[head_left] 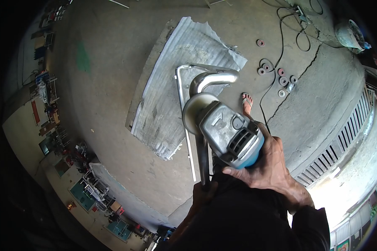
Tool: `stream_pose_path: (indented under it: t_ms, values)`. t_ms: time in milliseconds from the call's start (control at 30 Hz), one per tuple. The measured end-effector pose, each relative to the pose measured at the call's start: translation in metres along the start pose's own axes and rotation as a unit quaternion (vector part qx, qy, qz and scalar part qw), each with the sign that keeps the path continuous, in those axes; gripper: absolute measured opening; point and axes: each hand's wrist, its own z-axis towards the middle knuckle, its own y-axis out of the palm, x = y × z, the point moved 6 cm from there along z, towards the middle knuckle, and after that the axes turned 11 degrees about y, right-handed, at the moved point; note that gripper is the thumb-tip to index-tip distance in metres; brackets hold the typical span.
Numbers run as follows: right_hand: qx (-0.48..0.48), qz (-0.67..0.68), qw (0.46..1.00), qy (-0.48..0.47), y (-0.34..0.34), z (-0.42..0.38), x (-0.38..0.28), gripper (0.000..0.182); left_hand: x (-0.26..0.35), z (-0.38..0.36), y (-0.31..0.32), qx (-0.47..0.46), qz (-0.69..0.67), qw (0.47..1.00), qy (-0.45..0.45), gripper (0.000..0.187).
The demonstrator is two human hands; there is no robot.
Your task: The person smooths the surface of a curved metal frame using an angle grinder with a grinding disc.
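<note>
Here, right hand (272,167) grip clamped on grinder (228,131), left hand (203,194) grip round steel pipe (211,79).

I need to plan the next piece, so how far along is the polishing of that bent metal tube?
Done: the bend of the metal tube already looks shiny. In hand: the right hand holds the angle grinder, its disc against the tube just below the bend, while the left hand grips the tube's lower end. Left: the straight lower stretch looks darker and may need work.
</note>
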Motion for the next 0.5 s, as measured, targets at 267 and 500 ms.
stream_pose_path:
  t_ms: [267,500]
  values:
    - [0.018,0.013,0.999,0.034,-0.005,-0.006,0.001,0.090,-0.006,-0.002,0.003,0.024,-0.010,1.000,0.002,0.036]
    - [0.042,0.051,0.997,0.045,-0.002,0.003,0.005,0.099,-0.001,0.000,0.001,0.032,0.017,0.999,0.028,0.038]
